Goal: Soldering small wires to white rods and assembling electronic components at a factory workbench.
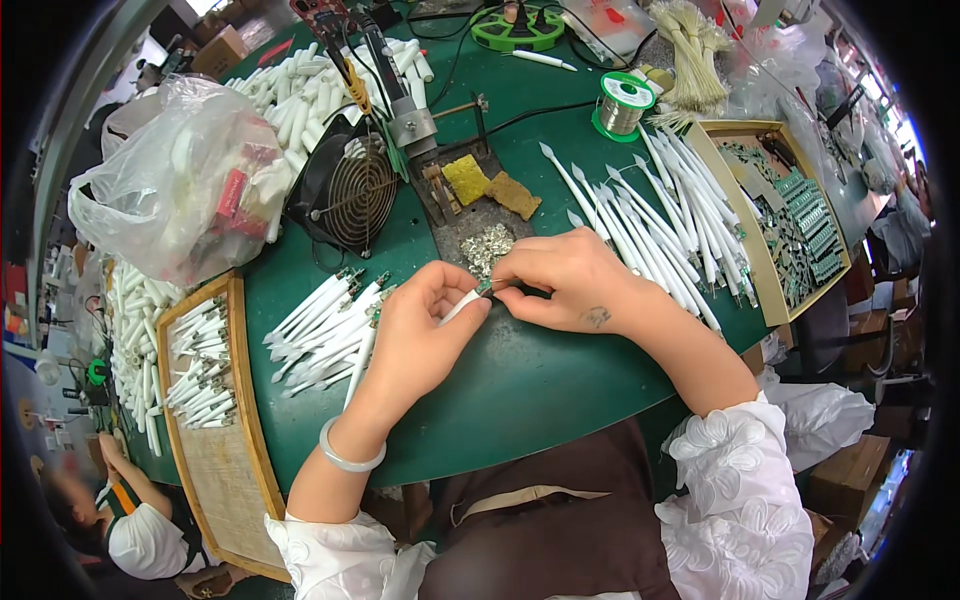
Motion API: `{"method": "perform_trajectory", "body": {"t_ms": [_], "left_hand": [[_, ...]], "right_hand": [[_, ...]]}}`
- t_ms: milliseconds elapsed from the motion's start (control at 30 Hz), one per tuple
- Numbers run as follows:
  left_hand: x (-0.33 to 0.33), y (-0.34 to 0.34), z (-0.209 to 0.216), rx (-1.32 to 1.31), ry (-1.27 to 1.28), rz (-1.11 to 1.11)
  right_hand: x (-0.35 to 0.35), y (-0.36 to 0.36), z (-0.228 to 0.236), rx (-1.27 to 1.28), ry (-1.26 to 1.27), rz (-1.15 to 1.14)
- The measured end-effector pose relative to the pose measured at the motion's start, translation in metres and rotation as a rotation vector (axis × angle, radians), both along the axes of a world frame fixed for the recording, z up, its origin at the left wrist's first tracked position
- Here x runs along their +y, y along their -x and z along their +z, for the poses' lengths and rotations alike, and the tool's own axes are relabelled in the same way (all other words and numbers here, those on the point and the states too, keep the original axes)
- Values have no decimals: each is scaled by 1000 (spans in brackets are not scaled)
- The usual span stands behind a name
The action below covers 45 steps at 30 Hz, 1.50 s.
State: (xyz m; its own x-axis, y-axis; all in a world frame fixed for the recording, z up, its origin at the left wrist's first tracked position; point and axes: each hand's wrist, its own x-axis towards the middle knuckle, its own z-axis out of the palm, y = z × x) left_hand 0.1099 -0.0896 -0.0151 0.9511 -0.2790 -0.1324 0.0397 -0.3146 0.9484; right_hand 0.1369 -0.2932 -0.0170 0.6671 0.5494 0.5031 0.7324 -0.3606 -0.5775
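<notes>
My left hand (418,335) is closed round a white candle-shaped stick (459,308), with a small green circuit board (484,287) at its end between thumb and fingertips. Right beside that board, the thumb and forefinger of my right hand (575,285) are pinched together; what they grip is too small to make out. Just beyond both hands lies a heap of silvery solder scraps (487,248). A bunch of white flame-tipped sticks (320,335) is by my left wrist, and another bunch of such sticks (665,225) lies past my right forearm.
Beyond my hands stand a metal stand (410,125), sponges (465,180), a round black fan (352,190) and a solder spool (622,105). At right is a box (780,318) of circuit boards. A wood-framed tray (262,470) and a plastic bag (150,200) are left; a person (145,540) sits beyond.
</notes>
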Motion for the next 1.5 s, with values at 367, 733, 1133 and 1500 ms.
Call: {"method": "perform_trajectory", "body": {"t_ms": [367,733,1133,1500], "left_hand": [[0,1,0,11,41,29],[1,0,1,270,278,81],[0,1,2,233,217,89],[-1,3,-7,-146,-111,37]], "right_hand": [[5,-3,-3,-235,18,-16],[6,-3,-4,-375,83,0],[6,-5,-5,-365,86,12],[9,-1,-5,-24,137,-3]]}}
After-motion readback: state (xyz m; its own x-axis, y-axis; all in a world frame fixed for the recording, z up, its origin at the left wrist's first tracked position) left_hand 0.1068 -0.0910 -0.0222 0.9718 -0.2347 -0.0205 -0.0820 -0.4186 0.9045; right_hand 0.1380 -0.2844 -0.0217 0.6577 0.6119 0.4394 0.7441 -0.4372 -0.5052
